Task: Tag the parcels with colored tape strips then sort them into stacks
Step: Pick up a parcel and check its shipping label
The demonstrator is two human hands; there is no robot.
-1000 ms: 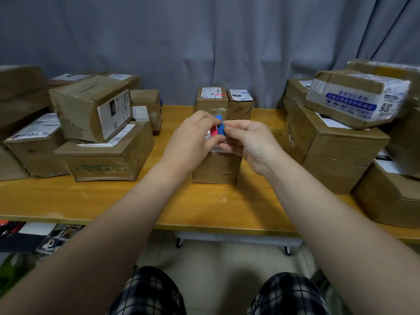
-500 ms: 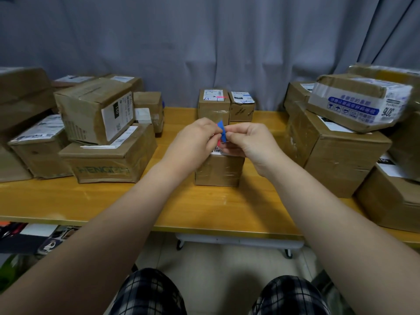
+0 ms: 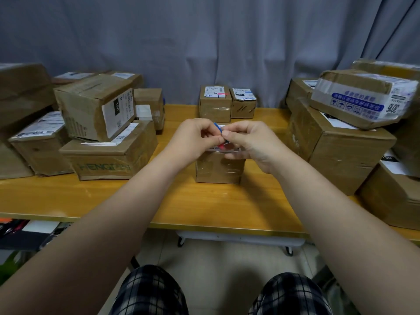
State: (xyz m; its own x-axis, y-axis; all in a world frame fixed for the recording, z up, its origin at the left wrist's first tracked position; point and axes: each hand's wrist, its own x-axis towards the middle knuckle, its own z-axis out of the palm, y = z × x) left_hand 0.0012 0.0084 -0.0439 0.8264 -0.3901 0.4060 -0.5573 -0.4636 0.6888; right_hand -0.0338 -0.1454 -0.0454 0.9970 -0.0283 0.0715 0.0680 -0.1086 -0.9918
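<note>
A seated person's left hand (image 3: 193, 137) and right hand (image 3: 250, 142) meet just above a small taped parcel (image 3: 218, 169) at the middle of a yellow wooden table (image 3: 204, 205). The curled thumb and forefinger tips of both hands pinch a short blue tape strip (image 3: 217, 127) between them, with a bit of red tape (image 3: 221, 145) showing beneath the fingers. Two more small parcels (image 3: 214, 105) stand side by side behind it near a grey curtain (image 3: 204, 42), while a left stack of cartons (image 3: 97, 108) and a right stack of cartons (image 3: 341, 151) flank the work.
</note>
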